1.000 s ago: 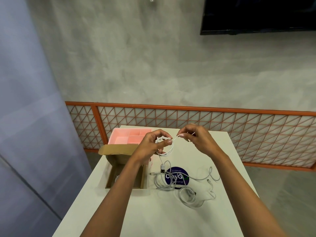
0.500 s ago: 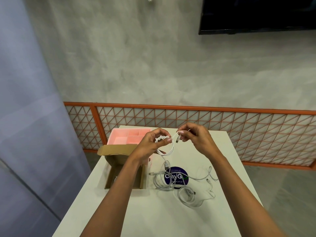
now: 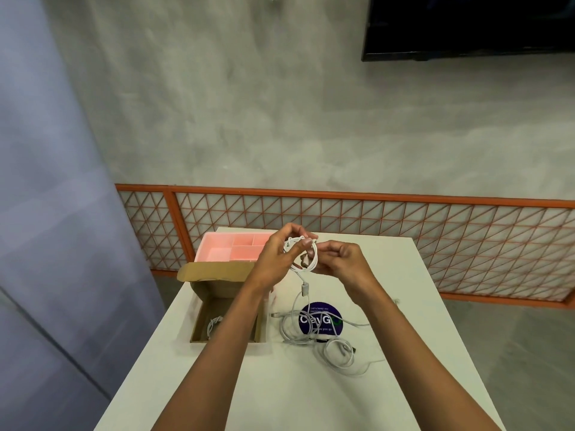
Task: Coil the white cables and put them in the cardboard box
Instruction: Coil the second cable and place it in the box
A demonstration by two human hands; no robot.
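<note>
Moved: my right hand [image 3: 340,262] has come in from 3 o'clock until it nearly meets my left hand [image 3: 278,259], and the stretch of cable between them is gone.
Left hand: fingers and thumb are curled round the white cable coil [image 3: 306,255], holding it up over the far half of the table [image 3: 311,399].
Right hand: fingers are curled, with the tips pinching the coil's 3 o'clock edge.
Plug end [image 3: 304,289]: hangs from the coil toward 6 o'clock.
Cardboard box [image 3: 211,270]: open at the table's 9 o'clock side, with one coiled cable [image 3: 214,325] inside.
Loose cables [image 3: 298,339]: a tangle at the box's 3 o'clock, lying across a blue round sticker [image 3: 320,320].
Pink tray [image 3: 217,253]: at the table's 11 o'clock, just behind the box flap.
</note>
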